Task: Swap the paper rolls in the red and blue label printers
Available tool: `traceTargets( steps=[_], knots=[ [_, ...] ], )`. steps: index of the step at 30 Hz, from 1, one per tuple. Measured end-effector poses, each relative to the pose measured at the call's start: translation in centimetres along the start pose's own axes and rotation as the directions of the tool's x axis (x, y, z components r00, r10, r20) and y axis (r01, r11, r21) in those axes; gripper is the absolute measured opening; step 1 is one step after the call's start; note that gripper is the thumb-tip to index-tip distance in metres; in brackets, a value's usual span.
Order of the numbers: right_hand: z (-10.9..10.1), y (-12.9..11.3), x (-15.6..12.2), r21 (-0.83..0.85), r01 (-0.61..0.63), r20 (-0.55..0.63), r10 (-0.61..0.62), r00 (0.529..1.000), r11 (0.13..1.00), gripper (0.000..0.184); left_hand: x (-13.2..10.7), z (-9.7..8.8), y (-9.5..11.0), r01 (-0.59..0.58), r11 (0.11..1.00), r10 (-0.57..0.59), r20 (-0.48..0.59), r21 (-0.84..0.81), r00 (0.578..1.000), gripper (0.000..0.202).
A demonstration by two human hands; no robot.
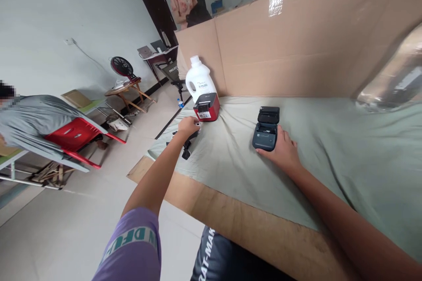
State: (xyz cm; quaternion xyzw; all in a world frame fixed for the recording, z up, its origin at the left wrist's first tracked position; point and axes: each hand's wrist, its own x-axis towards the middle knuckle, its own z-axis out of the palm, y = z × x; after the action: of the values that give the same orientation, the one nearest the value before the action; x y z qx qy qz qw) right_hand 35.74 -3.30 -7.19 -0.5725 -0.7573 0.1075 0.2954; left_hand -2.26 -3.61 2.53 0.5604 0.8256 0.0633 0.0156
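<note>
My right hand (284, 148) grips the side of a small dark portable label printer (265, 136), thumb along its front edge. Its lid (268, 114) is raised, and the bay inside shows. At the left, my left hand (187, 126) is closed at the fingertips on a small white paper roll (198, 125) with a dark core. Below that hand lies a black object with straps or jointed parts (186, 150), its kind unclear. Just behind the roll stands a red and black box-shaped device (211, 109) with a printed label on its front.
A white jug (199, 80) stands behind the red device. A cardboard wall (280, 48) closes off the back, and a plastic-wrapped package (395, 74) leans at the right. Green cloth (231, 158) covers the wooden table (250, 215). Two other people are beyond the table.
</note>
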Motion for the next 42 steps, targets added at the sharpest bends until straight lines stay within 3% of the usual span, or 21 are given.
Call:
traceTargets(
  steps=[3, 5, 7, 9, 11, 14, 21, 24, 29, 33, 38, 42],
  knots=[
    [-0.8, -0.9, -0.3, 0.022, 0.073, -0.128, -0.070, 0.989, 0.997, 0.104, -3.3, 0.1, 3.1, -0.132, 0.991, 0.130, -0.126, -0.008, 0.983, 0.037],
    [-1.6, -2.0, -0.4, 0.118, 0.168, -0.164, -0.148, 0.975, 0.979, 0.082, -6.6, 0.7, 6.1, -0.272, 0.962, 0.257, -0.219, -0.040, 0.941, 0.046],
    [-2.3, -3.2, -0.4, 0.337, 0.187, -0.080, -0.170, 0.982, 0.923, 0.057, -10.1, 1.7, 9.6, -0.424, 0.903, 0.390, -0.287, -0.068, 0.875, 0.050],
    [-2.8, -4.2, -0.2, 0.562, 0.087, 0.071, -0.153, 0.986, 0.822, 0.042, -12.9, 2.8, 12.9, -0.573, 0.818, 0.528, -0.347, -0.036, 0.775, 0.043],
    [-3.2, -4.6, 0.1, 0.679, -0.021, 0.169, -0.129, 0.977, 0.734, 0.034, -14.6, 3.8, 15.5, -0.667, 0.745, 0.613, -0.391, -0.005, 0.687, 0.037],
    [-3.8, -4.4, 0.5, 0.751, -0.108, 0.202, -0.071, 0.977, 0.651, 0.028, -15.2, 4.9, 17.5, -0.712, 0.702, 0.638, -0.436, -0.008, 0.634, 0.033],
    [-4.1, -4.4, 0.3, 0.789, -0.280, 0.366, -0.053, 0.929, 0.547, 0.036, -15.1, 7.3, 17.1, -0.685, 0.705, 0.542, -0.485, -0.182, 0.686, 0.031],
    [-3.5, -4.7, 0.1, 0.800, -0.218, 0.289, -0.041, 0.956, 0.559, 0.033, -15.3, 8.0, 17.0, -0.668, 0.698, 0.487, -0.512, -0.260, 0.708, 0.039],
    [-2.2, -5.0, -0.5, 0.761, -0.164, 0.189, 0.026, 0.982, 0.628, 0.030, -15.3, 8.4, 17.4, -0.506, 0.733, 0.246, -0.515, -0.455, 0.821, 0.070],
    [-1.5, -5.8, -1.5, 0.746, -0.150, 0.128, 0.082, 0.988, 0.649, 0.027, -15.4, 8.1, 17.5, -0.431, 0.713, 0.133, -0.497, -0.553, 0.857, 0.083],
    [-1.2, -6.4, -2.1, 0.755, -0.146, 0.116, 0.089, 0.989, 0.640, 0.026, -15.5, 8.0, 17.3, -0.416, 0.608, 0.129, -0.433, -0.676, 0.892, 0.077],
    [-1.5, -6.0, -1.8, 0.660, -0.085, 0.052, 0.067, 0.996, 0.747, 0.022, -15.3, 8.5, 17.2, -0.461, 0.573, 0.176, -0.448, -0.677, 0.876, 0.072]
  ],
)
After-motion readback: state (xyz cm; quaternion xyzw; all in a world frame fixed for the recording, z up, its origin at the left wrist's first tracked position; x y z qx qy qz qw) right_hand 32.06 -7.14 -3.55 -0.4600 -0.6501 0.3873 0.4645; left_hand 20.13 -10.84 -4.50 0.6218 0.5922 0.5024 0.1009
